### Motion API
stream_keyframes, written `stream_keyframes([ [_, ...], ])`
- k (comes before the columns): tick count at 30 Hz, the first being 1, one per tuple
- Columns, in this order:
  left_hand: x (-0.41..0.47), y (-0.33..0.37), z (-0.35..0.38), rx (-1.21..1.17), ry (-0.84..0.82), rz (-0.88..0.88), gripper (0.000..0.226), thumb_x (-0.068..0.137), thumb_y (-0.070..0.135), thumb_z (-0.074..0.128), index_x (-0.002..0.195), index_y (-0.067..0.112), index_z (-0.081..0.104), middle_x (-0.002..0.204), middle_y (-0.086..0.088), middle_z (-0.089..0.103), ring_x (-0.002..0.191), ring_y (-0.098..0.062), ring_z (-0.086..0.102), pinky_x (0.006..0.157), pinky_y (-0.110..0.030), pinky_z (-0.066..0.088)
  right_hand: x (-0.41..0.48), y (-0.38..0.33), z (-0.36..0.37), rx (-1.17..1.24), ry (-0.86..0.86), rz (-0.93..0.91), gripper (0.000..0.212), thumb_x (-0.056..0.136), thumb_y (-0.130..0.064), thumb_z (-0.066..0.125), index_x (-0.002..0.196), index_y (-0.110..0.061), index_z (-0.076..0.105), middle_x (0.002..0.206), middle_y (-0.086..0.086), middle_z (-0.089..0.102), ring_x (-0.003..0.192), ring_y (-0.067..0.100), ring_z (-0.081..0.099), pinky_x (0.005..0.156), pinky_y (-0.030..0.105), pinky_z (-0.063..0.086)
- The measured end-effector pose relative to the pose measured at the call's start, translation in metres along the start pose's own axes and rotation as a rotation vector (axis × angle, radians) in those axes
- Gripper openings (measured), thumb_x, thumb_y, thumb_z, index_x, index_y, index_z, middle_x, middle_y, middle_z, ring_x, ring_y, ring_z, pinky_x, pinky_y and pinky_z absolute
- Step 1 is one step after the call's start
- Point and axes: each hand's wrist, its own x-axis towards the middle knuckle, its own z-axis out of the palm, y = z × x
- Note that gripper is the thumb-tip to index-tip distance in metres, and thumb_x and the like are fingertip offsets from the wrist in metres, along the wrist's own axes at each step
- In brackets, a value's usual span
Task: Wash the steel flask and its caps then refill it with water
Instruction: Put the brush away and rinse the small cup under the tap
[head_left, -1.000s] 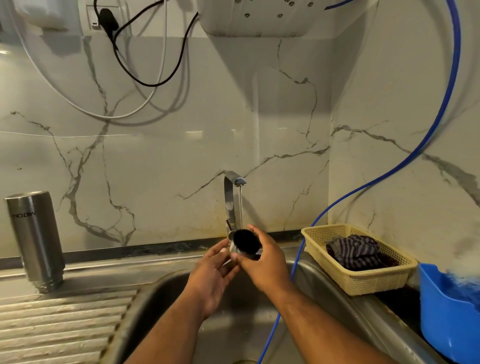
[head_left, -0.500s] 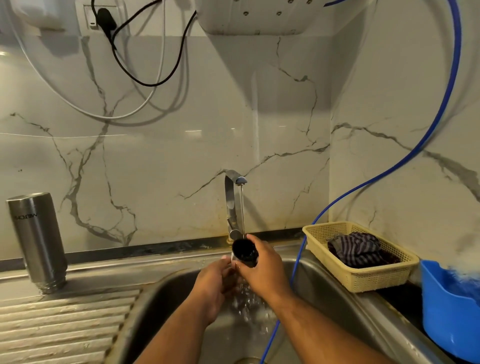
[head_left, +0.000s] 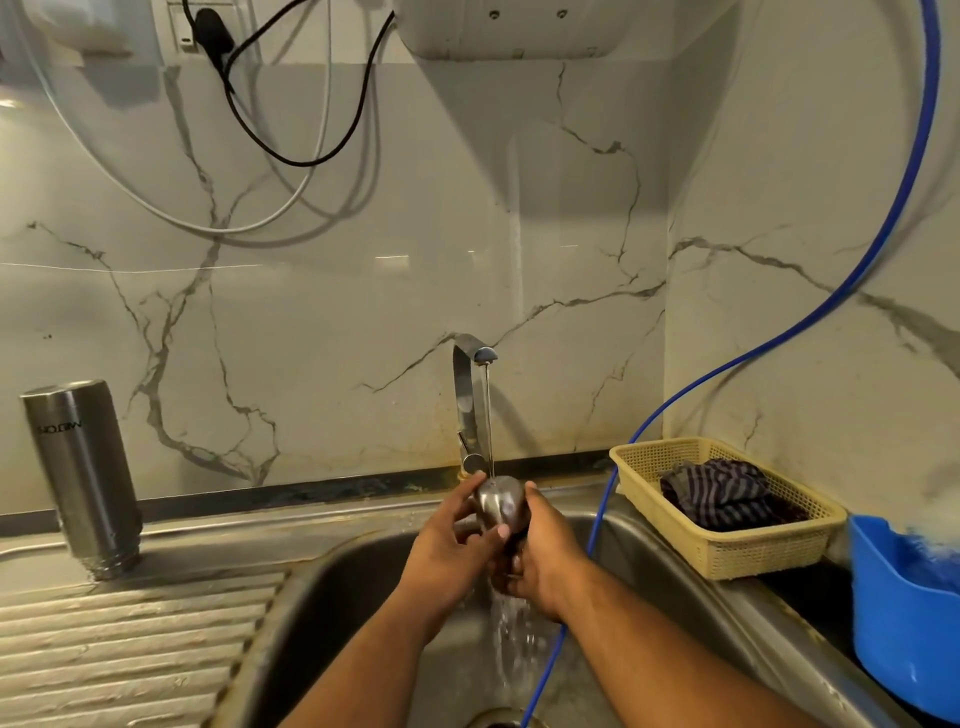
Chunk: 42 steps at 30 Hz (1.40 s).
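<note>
We are holding the steel cap (head_left: 500, 501) straight beneath the tap (head_left: 470, 395). A thin stream of water (head_left: 488, 415) is landing on its rounded top and spilling off below our hands into the sink (head_left: 337, 597). Our left hand (head_left: 452, 545) is closing its grip round the cap from the tap's left side, with the fingers curling behind it and the thumb lying across its front. Our right hand (head_left: 545, 561) is wrapping its grip round the cap's lower part from the tap's right side. Both grips are clasping the same cap, and the two hands are touching each other under it.

The steel flask (head_left: 83, 478) is standing on the worktop (head_left: 218, 535) well to the left of the tap, threaded neck downward, apart from both hands. In front of it, also left of the tap, the ribbed drainboard (head_left: 130, 649) is running up to the sink's edge.

Right of the tap, a yellow basket (head_left: 727, 556) is sitting by the sink's rim and holding a striped cloth (head_left: 722, 493). Farther right, a blue tub (head_left: 898, 623) is standing just beside it. A blue hose (head_left: 779, 338) is curving down the wall right of the tap, passing the basket's near corner and dropping into the sink beside our right forearm. Above and left of the tap, a black cable (head_left: 291, 156) and a white cable (head_left: 208, 226) are hanging in loops against the wall.
</note>
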Motion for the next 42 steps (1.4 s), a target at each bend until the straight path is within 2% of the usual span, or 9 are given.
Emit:
stream_keyframes([
  [5,0.005,-0.007,-0.001,0.227,0.134,0.123,0.066,0.088,0.009,0.076,0.138,0.046,0.051,0.128,0.015,0.059,0.106,-0.004,0.063,0.068,-0.008,0.053,0.000,0.002,0.006,-0.257,0.040,-0.133,0.074,0.096,-0.077,0.029,0.133,-0.019,0.056,0.115,0.015,0.071,0.097,0.026,0.069,0.086,0.042,0.058],
  [8,0.008,-0.014,-0.001,0.334,0.170,0.148,0.065,0.089,0.008,0.074,0.138,0.044,0.053,0.130,0.011,0.058,0.116,-0.011,0.062,0.084,-0.014,0.056,0.002,0.007,0.007,-0.476,-0.007,-0.337,0.089,0.077,-0.087,0.054,0.144,-0.028,0.044,0.133,0.005,0.063,0.116,0.022,0.062,0.098,0.041,0.052],
  [12,0.009,-0.009,-0.001,0.329,0.218,0.138,0.066,0.087,0.004,0.075,0.141,0.034,0.052,0.128,0.012,0.060,0.101,0.000,0.063,0.070,-0.006,0.051,0.000,0.005,0.004,-0.465,0.072,-0.443,0.061,0.084,-0.058,0.073,0.133,-0.027,0.054,0.118,-0.004,0.067,0.104,0.014,0.065,0.090,0.035,0.058],
  [17,0.012,-0.012,-0.007,0.273,0.318,0.106,0.052,0.090,0.009,0.074,0.129,0.037,0.055,0.119,0.018,0.060,0.105,-0.005,0.064,0.067,-0.010,0.046,-0.004,-0.001,0.003,-0.369,0.107,-0.427,0.055,0.088,-0.063,0.066,0.125,-0.023,0.059,0.110,-0.001,0.069,0.089,0.009,0.064,0.063,0.020,0.048],
  [24,0.012,-0.018,-0.011,0.169,0.318,0.005,0.023,0.104,0.016,0.053,0.120,0.030,0.063,0.109,0.009,0.066,0.099,-0.004,0.062,0.069,-0.014,0.044,0.002,0.006,0.000,-0.486,0.088,-0.430,0.049,0.081,-0.047,0.082,0.119,-0.022,0.064,0.107,-0.006,0.069,0.100,0.013,0.065,0.089,0.029,0.055],
  [28,0.014,-0.020,-0.011,0.131,0.322,-0.051,0.022,0.105,0.020,0.051,0.122,0.029,0.063,0.112,0.005,0.068,0.095,-0.005,0.063,0.064,-0.014,0.044,0.005,0.004,-0.009,-0.364,0.131,-0.466,0.045,0.086,-0.051,0.075,0.119,-0.025,0.060,0.108,-0.003,0.069,0.094,0.014,0.070,0.076,0.026,0.059],
  [33,0.013,-0.020,-0.014,0.109,0.326,-0.081,0.021,0.104,0.021,0.053,0.121,0.027,0.064,0.112,0.004,0.067,0.098,-0.008,0.064,0.067,-0.017,0.045,0.009,0.008,-0.013,-0.511,0.088,-0.462,0.045,0.082,-0.053,0.078,0.113,-0.027,0.059,0.108,-0.003,0.068,0.096,0.016,0.070,0.085,0.033,0.061],
  [37,0.012,-0.020,-0.013,0.127,0.331,-0.077,0.020,0.104,0.020,0.055,0.119,0.028,0.064,0.111,0.005,0.067,0.099,-0.007,0.061,0.069,-0.018,0.045,0.009,0.011,-0.018,-0.624,0.051,-0.405,0.040,0.082,-0.046,0.082,0.109,-0.024,0.064,0.105,-0.002,0.070,0.090,0.015,0.071,0.074,0.030,0.062],
  [42,0.012,-0.019,-0.013,0.150,0.328,-0.094,0.020,0.102,0.021,0.057,0.119,0.029,0.065,0.112,0.005,0.067,0.104,-0.010,0.062,0.082,-0.025,0.051,0.006,0.005,-0.016,-0.597,0.140,-0.518,0.055,0.081,-0.050,0.081,0.126,-0.028,0.056,0.113,-0.007,0.060,0.100,0.011,0.059,0.066,0.017,0.047],
])
